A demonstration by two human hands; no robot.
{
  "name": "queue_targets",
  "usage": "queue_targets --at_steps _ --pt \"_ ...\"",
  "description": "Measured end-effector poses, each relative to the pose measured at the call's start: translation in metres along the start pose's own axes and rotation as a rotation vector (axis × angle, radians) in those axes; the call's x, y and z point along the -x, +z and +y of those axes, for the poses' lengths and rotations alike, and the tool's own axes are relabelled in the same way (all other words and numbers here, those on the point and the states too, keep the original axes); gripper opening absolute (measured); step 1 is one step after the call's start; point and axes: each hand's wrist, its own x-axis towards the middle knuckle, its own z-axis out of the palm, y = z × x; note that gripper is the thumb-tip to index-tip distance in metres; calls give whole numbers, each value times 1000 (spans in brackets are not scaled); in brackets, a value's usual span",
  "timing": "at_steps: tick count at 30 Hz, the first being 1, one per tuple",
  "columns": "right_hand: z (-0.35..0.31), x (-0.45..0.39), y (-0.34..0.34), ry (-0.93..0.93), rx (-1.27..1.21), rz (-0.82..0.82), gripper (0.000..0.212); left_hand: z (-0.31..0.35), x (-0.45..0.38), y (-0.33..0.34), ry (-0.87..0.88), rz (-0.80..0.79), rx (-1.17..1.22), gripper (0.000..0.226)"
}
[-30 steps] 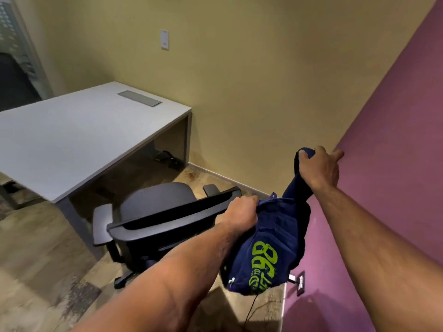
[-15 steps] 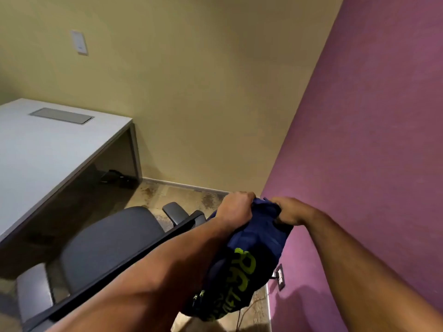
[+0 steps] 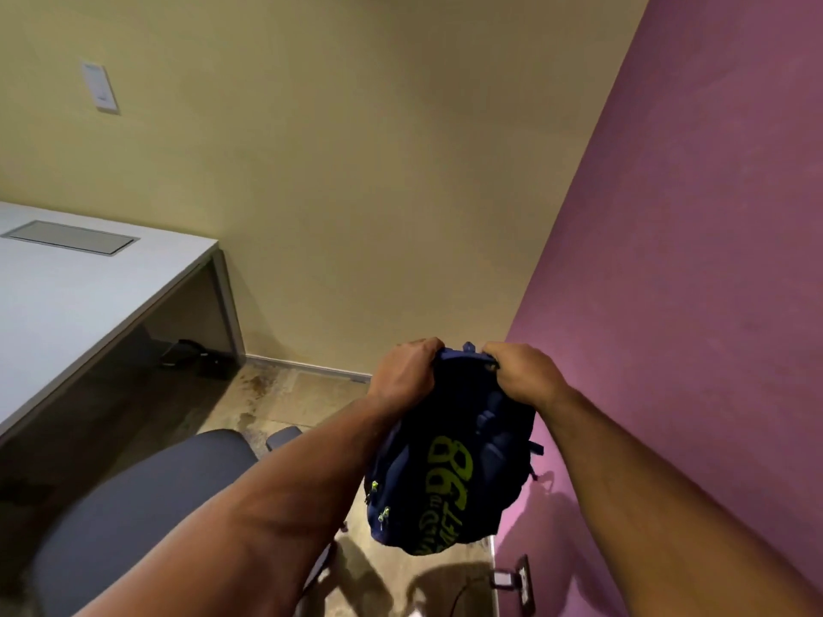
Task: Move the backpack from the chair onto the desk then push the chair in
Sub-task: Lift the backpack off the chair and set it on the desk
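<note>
A dark navy backpack (image 3: 450,474) with lime-green "98" lettering hangs in the air to the right of the chair, close to the purple wall. My left hand (image 3: 407,371) grips its top edge on the left, and my right hand (image 3: 523,374) grips the top on the right. The grey office chair (image 3: 138,509) stands below my left forearm, its seat bare; one armrest (image 3: 283,437) pokes out past my arm. The white desk (image 3: 75,300) fills the left side, its near edge beyond the chair.
A grey cable hatch (image 3: 71,237) is set into the desk top. The purple wall (image 3: 694,269) rises on the right with a socket and plug (image 3: 519,581) low down. A yellow wall stands behind, with dark items (image 3: 196,353) on the floor under the desk.
My right hand has come down from holding the strap high and now grips the backpack's top beside my left hand. The view has swung right, so less of the desk and chair shows.
</note>
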Motion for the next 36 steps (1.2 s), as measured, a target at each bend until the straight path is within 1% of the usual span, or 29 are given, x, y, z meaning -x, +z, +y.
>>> queue_targets --at_steps 3,8,17,22,26,32,36 --pt "11 -54 -3 -53 15 19 10 -18 -43 12 -35 7 -21 29" --pt "22 -130 -12 -144 43 7 13 -40 -104 23 -76 42 -83 28" --pt "8 -260 -23 -299 44 131 18 -94 -194 10 -180 150 -184 24" --pt "-17 -327 -27 -393 45 210 23 -134 -235 -5 -241 209 -244 23" --pt "-45 -381 -23 -462 44 233 24 -176 -262 -17 -282 227 -297 24" --pt "-94 -465 -6 -566 24 215 21 -252 -293 -31 -349 239 -322 27" --pt "-133 -517 0 -652 28 169 17 -304 -305 -44 -379 189 -330 29"
